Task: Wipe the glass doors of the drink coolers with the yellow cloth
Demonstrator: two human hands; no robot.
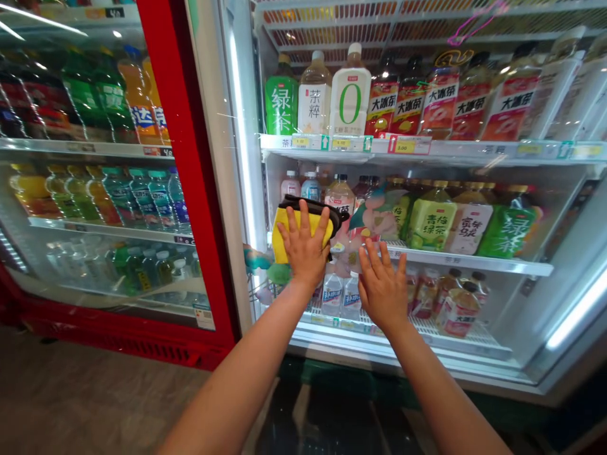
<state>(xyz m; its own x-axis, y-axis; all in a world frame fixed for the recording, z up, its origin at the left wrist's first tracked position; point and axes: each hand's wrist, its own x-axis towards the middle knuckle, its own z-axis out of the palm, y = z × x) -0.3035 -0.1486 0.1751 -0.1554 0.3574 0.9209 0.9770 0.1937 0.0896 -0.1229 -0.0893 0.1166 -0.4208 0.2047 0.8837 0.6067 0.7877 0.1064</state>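
Observation:
My left hand [307,251] lies with spread fingers over a folded yellow and black cloth [281,235], holding it against the glass door of a lit drinks fridge. The cloth's black edge shows above the fingertips. To the right, my right hand [383,284] is open and holds nothing, its palm turned to the same glass. Whether that palm touches the glass I cannot tell. Pastel flower-like decals [377,215] show on the glass between and above the hands. Behind the glass, bottles of blue-labelled water [332,294] stand on the low shelf between my forearms.
A red-framed fridge [190,158] with bottled drinks stands on the left. Tea bottles [351,91] line the upper shelf [455,148] behind the glass. Several more tea bottles [432,218] fill the middle shelf. Pink and yellow scribbles [477,25] mark the upper glass. Below is the floor [95,392].

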